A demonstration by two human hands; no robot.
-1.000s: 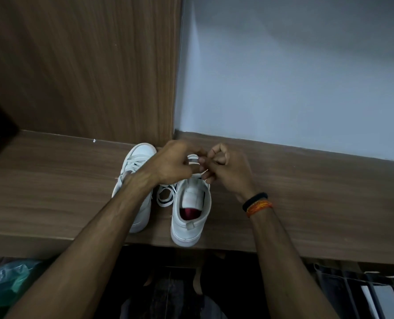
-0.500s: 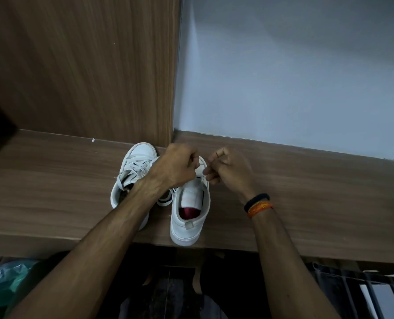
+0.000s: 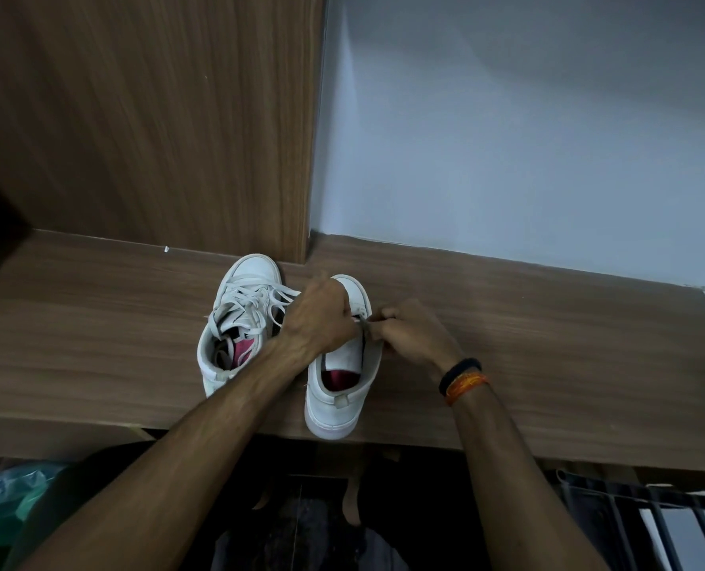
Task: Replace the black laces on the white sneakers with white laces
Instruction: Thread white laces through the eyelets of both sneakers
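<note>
both hands meet over the lacing area of the right-hand sneaker (image 3: 344, 364). right hand (image 3: 414, 333) has fingers curled, pinching a thin lace (image 3: 363, 323) at the shoe's right edge; the lace looks grey/dark in this light, can't tell its colour for sure. left hand (image 3: 317, 319) is curled over the top of the same shoe, knuckles up, fingertips hidden under the hand; they seem to be on the same lace but can't tell what exactly it grips. the two hands are almost touching.

that sneaker sits toe toward the wall, heel hanging slightly past the front edge of the wooden shelf (image 3: 548, 364). red insole visible inside, tongue bare at the near end.

left-hand sneaker (image 3: 239, 323) stands just beside it, toe also toward the back, loosely threaded with white laces (image 3: 256, 302) that spill toward the left hand; one lace end lies inside the shoe.

right wrist carries a black band (image 3: 459, 370) and an orange thread band (image 3: 466, 385).

behind: wood-grain panel (image 3: 157, 117) on the left, pale wall (image 3: 527, 138) on the right. below the shelf a green plastic bag (image 3: 0, 500) at lower left, dark metal rack (image 3: 651, 517) at lower right.
</note>
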